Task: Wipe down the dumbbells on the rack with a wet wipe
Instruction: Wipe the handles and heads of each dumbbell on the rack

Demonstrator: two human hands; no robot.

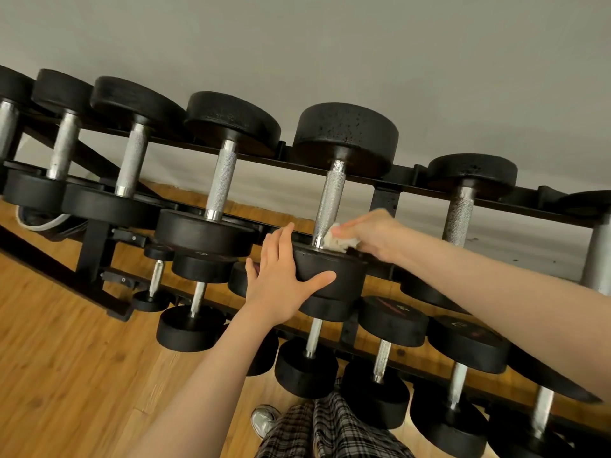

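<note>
Head view. A two-tier rack (390, 173) stands against a grey wall on a wood floor (66, 358), loaded with black dumbbells on both tiers. The dumbbell being worked (330, 200) sits mid-row on the upper tier, lying near to far.

The left hand (284, 279) lies flat against the near head of this dumbbell, fingers straight and spread, thumb across the front face; it braces rather than grips. The right hand (367, 233) has its fingers curled round a crumpled white wet wipe (340, 241), pressed on the top of the near head at the base of the knurled handle.

Progress: wiping is under way on this one dumbbell. No surface shows a visible wet or clean mark, so which dumbbells are finished cannot be told. Judged from position, the right-hand upper dumbbells and the lower tier (390, 320) likely remain.
</note>
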